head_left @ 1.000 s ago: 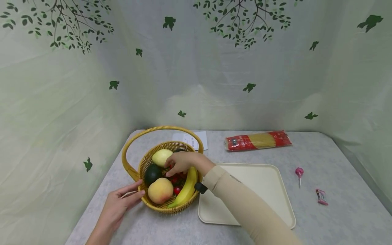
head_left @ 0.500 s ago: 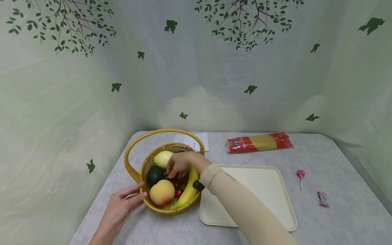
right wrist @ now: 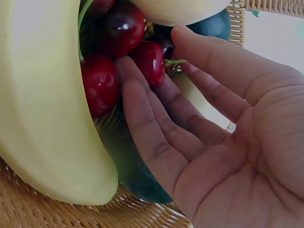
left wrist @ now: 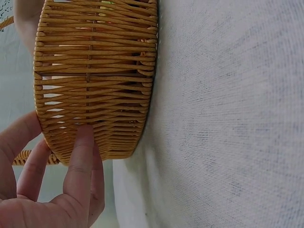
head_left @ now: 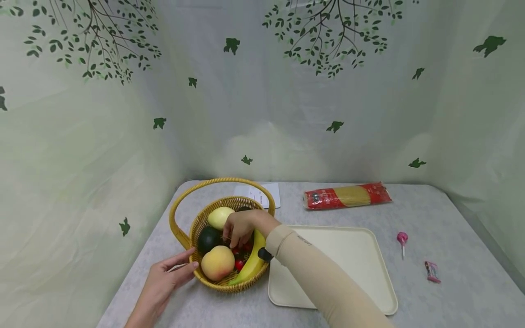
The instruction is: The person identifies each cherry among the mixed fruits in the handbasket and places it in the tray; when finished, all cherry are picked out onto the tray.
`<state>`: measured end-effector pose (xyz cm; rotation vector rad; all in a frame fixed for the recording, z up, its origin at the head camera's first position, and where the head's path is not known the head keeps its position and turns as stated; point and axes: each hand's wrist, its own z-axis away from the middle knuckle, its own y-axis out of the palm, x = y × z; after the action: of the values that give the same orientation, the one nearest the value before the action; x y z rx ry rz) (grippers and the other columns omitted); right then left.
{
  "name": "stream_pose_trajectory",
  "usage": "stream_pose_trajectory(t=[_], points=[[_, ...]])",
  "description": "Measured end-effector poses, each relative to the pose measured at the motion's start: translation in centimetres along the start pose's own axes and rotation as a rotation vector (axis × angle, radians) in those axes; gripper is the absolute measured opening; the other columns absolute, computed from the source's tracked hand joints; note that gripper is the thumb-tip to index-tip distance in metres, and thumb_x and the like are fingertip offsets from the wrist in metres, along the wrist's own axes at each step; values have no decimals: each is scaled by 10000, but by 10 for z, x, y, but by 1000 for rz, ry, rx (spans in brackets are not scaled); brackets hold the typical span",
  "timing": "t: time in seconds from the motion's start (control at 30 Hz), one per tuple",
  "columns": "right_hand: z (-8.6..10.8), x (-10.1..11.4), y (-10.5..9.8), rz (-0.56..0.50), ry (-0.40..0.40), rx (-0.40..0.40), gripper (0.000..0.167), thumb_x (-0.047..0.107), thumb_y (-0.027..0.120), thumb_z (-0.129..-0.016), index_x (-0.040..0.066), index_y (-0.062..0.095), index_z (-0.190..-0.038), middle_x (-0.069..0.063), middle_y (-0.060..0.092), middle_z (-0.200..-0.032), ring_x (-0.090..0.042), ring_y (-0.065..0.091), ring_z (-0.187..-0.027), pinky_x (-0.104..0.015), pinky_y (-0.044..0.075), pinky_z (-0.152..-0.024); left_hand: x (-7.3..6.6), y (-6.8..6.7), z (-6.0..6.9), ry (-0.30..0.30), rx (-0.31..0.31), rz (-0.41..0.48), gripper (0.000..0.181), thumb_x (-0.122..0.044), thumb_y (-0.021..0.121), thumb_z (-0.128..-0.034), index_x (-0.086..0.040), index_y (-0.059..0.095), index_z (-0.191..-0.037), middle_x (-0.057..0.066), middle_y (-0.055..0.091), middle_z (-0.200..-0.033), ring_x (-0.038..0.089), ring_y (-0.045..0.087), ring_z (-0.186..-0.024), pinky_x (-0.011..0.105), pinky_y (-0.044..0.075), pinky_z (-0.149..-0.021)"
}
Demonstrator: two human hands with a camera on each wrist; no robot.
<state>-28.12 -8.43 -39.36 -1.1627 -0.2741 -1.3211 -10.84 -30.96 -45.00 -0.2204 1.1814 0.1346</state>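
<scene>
A yellow wicker basket (head_left: 233, 288) with a tall handle stands upright, holding a peach (head_left: 218, 263), a banana (head_left: 254, 260), a dark green fruit (head_left: 209, 240), a pale yellow fruit (head_left: 219, 217) and several cherries (head_left: 239, 265). My left hand (head_left: 167, 279) touches the basket's left side; in the left wrist view its extended fingers (left wrist: 81, 161) rest against the woven wall. Inside the basket, my right hand (head_left: 243, 225) reaches among the cherries. In the right wrist view its loosely bent fingers and thumb lie around a red cherry (right wrist: 151, 65), without a plain grip.
A cream tray (head_left: 348, 255) lies right of the basket, beneath my right forearm. Farther back are a red packet of noodles (head_left: 348, 196) and a white card (head_left: 268, 193). A pink lollipop (head_left: 402, 238) and a small wrapped candy (head_left: 432, 272) lie at the right.
My right hand stays inside the basket, its fingers shifting slightly toward the cherries beside the peach. My left hand keeps its place at the basket. The whole view has shifted slightly downward.
</scene>
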Motion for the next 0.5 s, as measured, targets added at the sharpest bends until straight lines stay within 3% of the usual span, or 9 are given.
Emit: stream_pose_trajectory(t=[0.3, 0.5], points=[[-1, -1, 3, 97, 10, -59, 185, 5, 788, -956, 57, 794, -1134, -4, 718, -981, -130, 734, -821, -274, 649, -776, 2, 0, 0, -9, 1, 7, 602, -119, 846, -937, -60, 633, -1498, 72, 622, -1271, 98, 742, -1022, 328, 653, -912], [-2, -2, 6, 163, 14, -113, 145, 6, 812, -937, 63, 799, -1070, -13, 719, -944, -139, 748, -783, -259, 641, -711, 1, 0, -1, -2, 6, -8, 624, -149, 847, -943, -62, 614, -1516, 75, 602, -1313, 74, 729, -1028, 336, 651, -924]])
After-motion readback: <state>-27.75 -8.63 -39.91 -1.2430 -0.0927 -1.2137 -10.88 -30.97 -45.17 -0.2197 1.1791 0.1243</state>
